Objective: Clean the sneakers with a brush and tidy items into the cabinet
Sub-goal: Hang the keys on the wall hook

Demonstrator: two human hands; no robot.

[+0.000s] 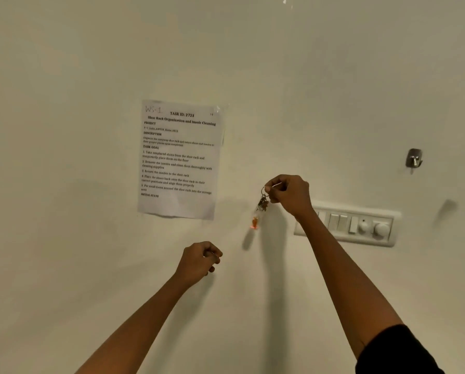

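My right hand [289, 194] is raised against a plain wall and pinches the metal ring of a keychain [259, 209]. A small clear charm with an orange piece hangs below the ring. My left hand [200, 261] is lower and to the left, fingers curled, with something small and metallic just showing between them; what it is I cannot tell. No sneakers, brush or cabinet are in view.
A printed task sheet [178, 160] is taped to the wall at left. A white switch panel [358, 225] sits right of my right wrist. A small metal wall hook [414, 158] is fixed higher at the right.
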